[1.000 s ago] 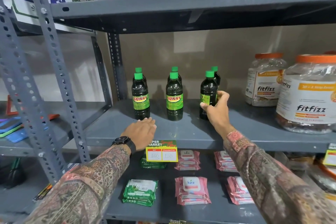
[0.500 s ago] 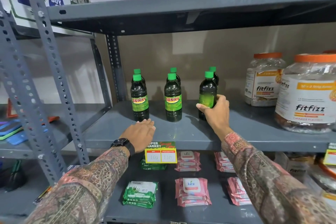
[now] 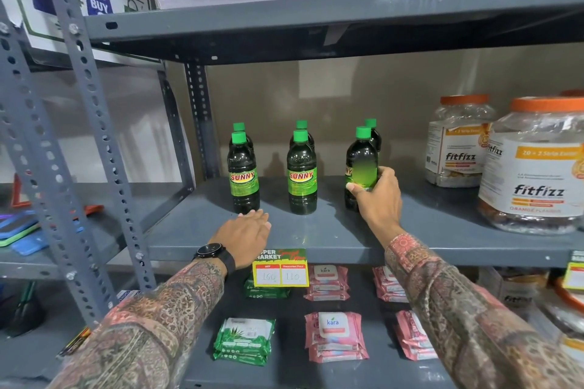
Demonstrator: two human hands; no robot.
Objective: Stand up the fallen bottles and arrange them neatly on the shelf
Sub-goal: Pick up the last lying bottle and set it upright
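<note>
Grey steel shelf [image 3: 316,230]: front lip carries a yellow price tag [image 3: 280,268]; bare deck runs along the front edge and between bottle columns.
2 fitfizz jars [image 3: 534,167] stand at the right end, well apart from the bottles.
6 green-capped SUNNY bottles, all upright, in 3 columns of 2. Front left bottle [image 3: 243,174] and front middle bottle [image 3: 301,175] face labels forward; front right bottle [image 3: 361,167] shows its label turned aside.
Right hand [image 3: 377,199]: fingers wrapped around the front right bottle's lower body.
Left hand [image 3: 245,235]: flat, palm down near the front edge, fingers extended, holding nothing, fingertips just short of the front left bottle.
</note>
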